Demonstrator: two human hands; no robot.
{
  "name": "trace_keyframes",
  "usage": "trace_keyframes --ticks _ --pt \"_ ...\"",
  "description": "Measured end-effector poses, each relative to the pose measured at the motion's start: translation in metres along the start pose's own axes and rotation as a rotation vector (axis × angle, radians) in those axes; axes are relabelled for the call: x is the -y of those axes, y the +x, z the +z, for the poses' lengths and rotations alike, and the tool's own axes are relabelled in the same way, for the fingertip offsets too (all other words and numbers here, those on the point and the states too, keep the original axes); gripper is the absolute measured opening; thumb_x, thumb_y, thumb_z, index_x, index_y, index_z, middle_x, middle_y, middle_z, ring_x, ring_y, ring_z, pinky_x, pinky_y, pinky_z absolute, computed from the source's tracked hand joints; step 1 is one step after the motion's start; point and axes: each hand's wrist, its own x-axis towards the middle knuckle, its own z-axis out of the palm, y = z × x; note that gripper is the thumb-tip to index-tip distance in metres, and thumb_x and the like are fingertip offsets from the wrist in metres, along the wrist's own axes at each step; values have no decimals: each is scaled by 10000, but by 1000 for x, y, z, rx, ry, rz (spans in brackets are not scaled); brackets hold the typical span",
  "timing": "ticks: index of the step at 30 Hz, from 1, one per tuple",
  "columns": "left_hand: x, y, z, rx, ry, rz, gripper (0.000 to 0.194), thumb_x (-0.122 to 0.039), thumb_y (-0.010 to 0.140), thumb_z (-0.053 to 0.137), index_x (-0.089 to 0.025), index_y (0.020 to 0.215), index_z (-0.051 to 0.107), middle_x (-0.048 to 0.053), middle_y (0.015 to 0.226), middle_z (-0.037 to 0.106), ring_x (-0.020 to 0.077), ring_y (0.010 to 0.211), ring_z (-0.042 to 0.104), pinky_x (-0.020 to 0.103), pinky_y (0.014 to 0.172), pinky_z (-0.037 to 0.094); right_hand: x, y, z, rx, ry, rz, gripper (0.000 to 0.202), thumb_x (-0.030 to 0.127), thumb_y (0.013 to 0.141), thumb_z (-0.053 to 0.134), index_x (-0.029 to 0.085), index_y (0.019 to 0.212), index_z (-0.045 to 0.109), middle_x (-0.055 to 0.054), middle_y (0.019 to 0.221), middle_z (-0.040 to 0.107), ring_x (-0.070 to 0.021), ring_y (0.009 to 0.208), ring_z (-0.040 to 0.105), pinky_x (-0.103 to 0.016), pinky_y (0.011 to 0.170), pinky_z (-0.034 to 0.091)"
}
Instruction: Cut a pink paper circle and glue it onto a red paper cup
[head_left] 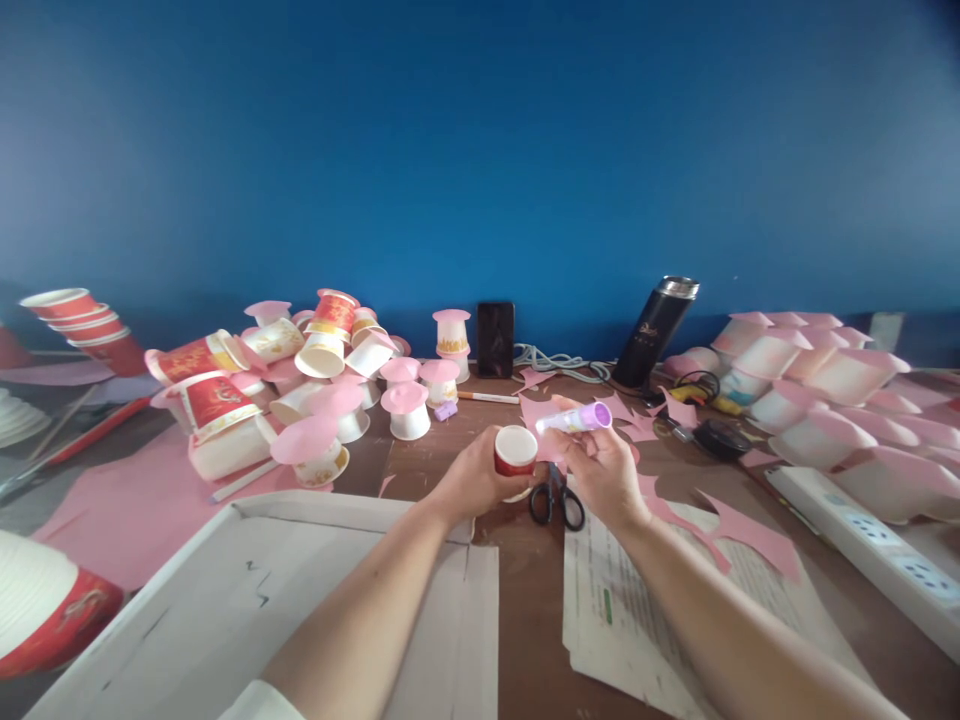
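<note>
My left hand (478,472) is wrapped round a small red paper cup (515,455), its pale round face turned up toward me. Beside it, my right hand (600,468) grips a glue stick (574,418) with a purple end, held roughly level just right of the cup. Black-handled scissors (556,500) lie on the table below and between the hands. Cut pink paper scraps (536,412) are spread behind and to the right of them. The underside of the cup is hidden by my fingers.
Paper cups with pink discs (405,398) crowd the left; pink-topped cups (832,370) pile up at right. A black flask (652,335) leans on the blue wall near a phone (496,340). A power strip (877,540), printed sheets (600,600) and a cardboard tray (187,600) lie nearer.
</note>
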Motion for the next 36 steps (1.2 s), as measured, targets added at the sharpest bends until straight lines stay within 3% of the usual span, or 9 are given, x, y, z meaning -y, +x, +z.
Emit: trace_keyframes --ticks 4,8,16,22,27,32,36 --pt "0 -1 0 11 -4 -7 498 -497 658 718 -192 1012 548 44 976 651 201 851 605 311 750 455 1 0 2 -9 53 56 419 398 816 648 225 1192 585 -76 1094 664 -247 1045 614 -431 927 487" --pt "2 -1 1 10 -1 -4 496 -469 659 725 -190 1029 547 56 998 653 210 868 608 317 765 455 6 0 4 27 1 38 423 411 813 646 232 1194 595 -85 1147 654 -258 1033 623 -443 920 487" --pt "3 -1 0 10 11 -12 528 -524 657 713 -201 1038 540 42 990 648 212 869 605 320 751 457 9 1 -2 57 -103 73 378 420 833 611 216 1151 607 -65 1025 682 -226 909 647 -394 853 500" --pt "1 -1 0 3 27 -11 501 -513 662 712 -203 1016 538 34 974 648 205 853 604 322 754 451 9 2 -5 36 -83 80 454 436 855 575 220 1253 545 -66 1088 659 -223 974 623 -368 868 484" --pt "2 -1 1 2 11 -3 499 -489 660 718 -203 1028 539 37 985 649 202 856 604 307 734 452 14 0 -4 119 -132 16 420 426 865 559 239 1241 556 -52 997 670 -221 930 621 -378 863 482" --pt "2 -1 1 -3 21 -3 496 -492 655 719 -201 1015 543 42 981 648 209 857 606 317 753 453 9 2 -3 60 -242 -58 365 394 865 565 248 1200 584 -72 1076 640 -222 904 612 -398 856 484" --pt "1 -1 1 -6 30 -21 499 -507 647 719 -209 1007 543 39 986 645 215 863 605 323 756 450 3 3 -2 22 -199 -18 405 403 860 574 236 1228 565 -79 1095 647 -224 918 618 -388 846 489"
